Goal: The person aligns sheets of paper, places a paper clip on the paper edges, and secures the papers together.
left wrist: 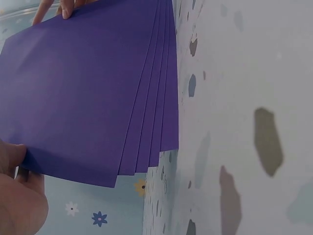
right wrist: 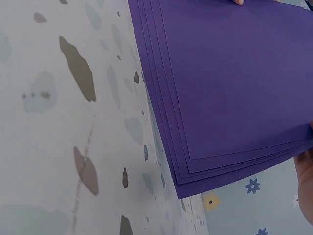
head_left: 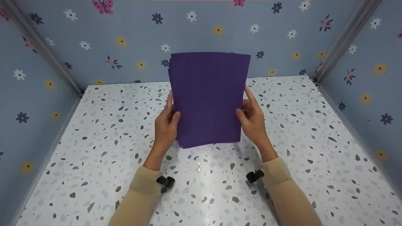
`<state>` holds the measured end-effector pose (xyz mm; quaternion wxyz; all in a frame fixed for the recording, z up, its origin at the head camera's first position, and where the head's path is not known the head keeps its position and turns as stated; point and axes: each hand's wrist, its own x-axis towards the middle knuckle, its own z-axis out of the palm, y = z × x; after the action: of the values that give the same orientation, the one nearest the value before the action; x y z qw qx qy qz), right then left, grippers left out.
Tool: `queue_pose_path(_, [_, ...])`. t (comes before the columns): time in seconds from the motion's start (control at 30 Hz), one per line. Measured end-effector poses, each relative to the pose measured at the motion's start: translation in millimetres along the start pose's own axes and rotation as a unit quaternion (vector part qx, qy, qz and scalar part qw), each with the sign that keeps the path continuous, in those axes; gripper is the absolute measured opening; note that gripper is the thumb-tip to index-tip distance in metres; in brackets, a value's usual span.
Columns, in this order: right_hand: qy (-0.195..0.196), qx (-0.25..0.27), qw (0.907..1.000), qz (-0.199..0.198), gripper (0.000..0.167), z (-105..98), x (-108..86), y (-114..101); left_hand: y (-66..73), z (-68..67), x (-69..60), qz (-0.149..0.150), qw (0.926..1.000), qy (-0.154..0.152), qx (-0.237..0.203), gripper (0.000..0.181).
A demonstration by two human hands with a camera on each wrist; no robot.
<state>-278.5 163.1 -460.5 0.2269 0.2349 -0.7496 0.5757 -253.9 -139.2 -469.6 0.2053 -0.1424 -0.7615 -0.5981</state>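
Left hand (head_left: 165, 127), right hand (head_left: 252, 122) | gripping purple sheets (head_left: 209, 97) by opposite edges | thumbs (head_left: 176, 117) in front

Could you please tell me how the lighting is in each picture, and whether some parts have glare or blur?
Head view: brightly lit, with pale glare on the tabletop below the purple sheets; left wrist view: dimmer and greyish, the nearest speckles soft-edged; right wrist view: similarly dim, nearby speckles also soft, the sheets' edges fairly distinct.
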Motion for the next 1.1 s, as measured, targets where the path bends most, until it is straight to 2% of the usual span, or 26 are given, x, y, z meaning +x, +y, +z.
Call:
queue_pose_path(0.4, [0.001, 0.009, 0.9994, -0.032, 0.071, 1.2, -0.3, 1.7, -2.2, 1.9, -0.2, 0.037, 0.9990, 0.019, 0.015, 0.063])
queue_pose_path(0.83, [0.021, -0.001, 0.9995, -0.025, 0.068, 2.9, -1.1, -2.4, -1.1, 1.9, 0.1, 0.059, 0.9976, 0.033, 0.008, 0.062])
queue_pose_path(0.93, [0.022, 0.001, 0.9993, -0.032, 0.068, 3.1, -0.8, -3.4, -1.7, 1.5, 0.9, 0.070, 0.9968, 0.037, 0.012, 0.061])
queue_pose_path(1.1, [0.026, -0.001, 0.9988, -0.043, 0.068, 3.0, -0.8, -3.4, -0.4, 1.7, 0.5, 0.070, 0.9965, 0.042, 0.014, 0.061])
